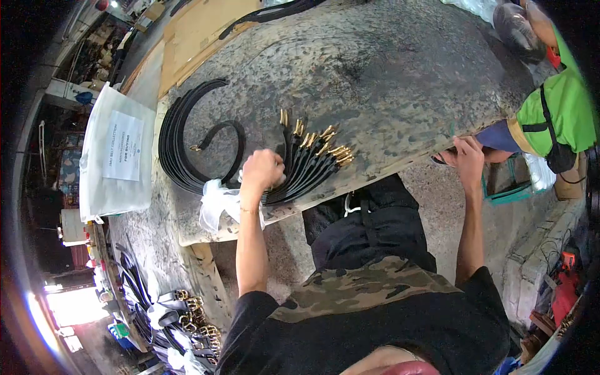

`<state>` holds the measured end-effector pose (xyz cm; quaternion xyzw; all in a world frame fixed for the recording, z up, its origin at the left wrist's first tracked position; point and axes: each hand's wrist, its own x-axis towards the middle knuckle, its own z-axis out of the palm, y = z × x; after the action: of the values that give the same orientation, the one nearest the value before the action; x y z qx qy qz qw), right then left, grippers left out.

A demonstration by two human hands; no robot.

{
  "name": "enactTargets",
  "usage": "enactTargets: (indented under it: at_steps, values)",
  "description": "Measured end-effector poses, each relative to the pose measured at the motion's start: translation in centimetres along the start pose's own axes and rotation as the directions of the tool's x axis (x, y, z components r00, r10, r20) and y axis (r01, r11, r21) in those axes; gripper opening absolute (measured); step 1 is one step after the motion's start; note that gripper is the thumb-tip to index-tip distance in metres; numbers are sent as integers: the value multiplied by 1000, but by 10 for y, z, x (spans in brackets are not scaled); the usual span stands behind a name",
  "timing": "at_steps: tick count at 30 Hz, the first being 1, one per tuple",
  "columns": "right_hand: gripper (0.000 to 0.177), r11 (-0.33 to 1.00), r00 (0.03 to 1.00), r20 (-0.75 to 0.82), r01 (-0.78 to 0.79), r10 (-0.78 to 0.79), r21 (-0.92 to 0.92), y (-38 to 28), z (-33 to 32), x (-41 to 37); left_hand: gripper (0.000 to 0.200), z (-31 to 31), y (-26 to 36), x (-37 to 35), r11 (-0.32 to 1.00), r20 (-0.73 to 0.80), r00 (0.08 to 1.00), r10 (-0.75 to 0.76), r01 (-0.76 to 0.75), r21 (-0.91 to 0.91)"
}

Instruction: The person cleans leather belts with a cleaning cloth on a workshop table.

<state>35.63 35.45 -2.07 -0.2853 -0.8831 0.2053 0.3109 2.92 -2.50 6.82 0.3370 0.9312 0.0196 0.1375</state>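
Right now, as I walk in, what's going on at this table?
A person stands at a mottled table. Their left hand is curled over the strap ends of a fanned bundle of black belts with gold buckles, beside some white plastic. Their right hand holds the table's edge. A coil of more belts lies to the left, next to a labelled white bag. A co-worker in green is at the far right.
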Motion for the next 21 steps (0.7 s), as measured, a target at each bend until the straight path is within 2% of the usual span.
enactTargets:
  at_steps: [1, 2, 3, 4, 5, 6, 7, 8, 9, 10, 11, 13, 14, 15, 16, 17, 18, 19, 20, 21]
  values:
    - [20, 1000, 1000, -17, 3, -3, 26, -5, -3, 2, 19, -5, 0, -7, 1000, 88, 996, -2, 2, 3]
    - [22, 999, 999, -33, 6, -5, 53, -8, -3, 2, 19, -5, -3, -8, 1000, 88, 996, -9, 9, 6]
    - [22, 998, 1000, -29, 11, -9, 58, -4, -3, 1, 20, -4, -6, -9, 998, 152, 987, 50, -45, -36]
    - [24, 994, 999, -13, -30, 32, 105, 4, -3, 2, 21, -5, -7, -12, 992, 210, 972, 104, -88, -86]
    - [25, 986, 998, 11, -64, 63, 157, 10, 0, 6, 26, -9, -8, -10, 988, 284, 954, 91, -51, -147]
    - [25, 929, 977, -63, -175, 206, 327, 15, 2, 8, 27, -8, -10, -8, 975, 242, 963, 117, -66, -212]
    - [26, 829, 930, -93, -267, 355, 492, 11, 3, 8, 29, -7, -12, -7, 958, 197, 971, 133, -75, -276]
    - [25, 702, 861, -101, -332, 498, 630, 8, -3, 8, 31, -5, -12, -5, 936, 59, 986, 157, -129, -327]
    - [23, 463, 802, -80, -256, 591, 849, 0, -4, 9, 33, -3, -9, -4, 928, -93, 982, 163, -185, -324]
    - [22, 182, 736, -24, -135, 676, 974, -6, -3, 10, 34, -2, -6, 3, 938, -74, 989, 126, -143, -315]
    - [22, 176, 752, -12, -139, 659, 975, 24, 10, 5, 33, 1, -1, 5, 935, -97, 990, 107, -133, -328]
    - [17, 450, 790, 143, -476, 597, 756, 112, 43, -11, 31, 5, 2, 4, 930, -125, 989, 81, -120, -347]
    - [17, 455, 797, 147, -473, 585, 755, 112, 37, -11, 29, 11, -1, 5, 914, -155, 981, 119, -169, -368]
    - [16, 395, 782, 185, -485, 595, 780, 107, 30, -9, 27, 14, -4, 5, 897, -187, 970, 153, -216, -387]
    - [16, 330, 759, 234, -509, 608, 795, 96, 21, -9, 27, 14, -7, 1, 898, -181, 974, 136, -198, -394]
    - [21, 243, 793, 198, -397, 576, 885, 65, 12, -5, 27, 8, -11, -5, 882, -113, 982, 152, -186, -434]
    - [21, 241, 800, 207, -399, 563, 885, 57, 10, 0, 26, -4, -14, -8, 865, -60, 984, 169, -177, -469]
    - [24, 231, 784, 182, -383, 594, 895, 52, 8, 5, 26, -25, -11, -18, 846, 5, 998, 65, -52, -530]
    - [26, 219, 768, 160, -365, 620, 905, 51, 9, 10, 25, -30, -22, -22, 806, -103, 994, -38, -31, -591]
    - [26, 215, 783, 174, -364, 597, 906, 52, 11, 13, 25, -36, -42, -23, 763, -238, 968, -77, -96, -640]
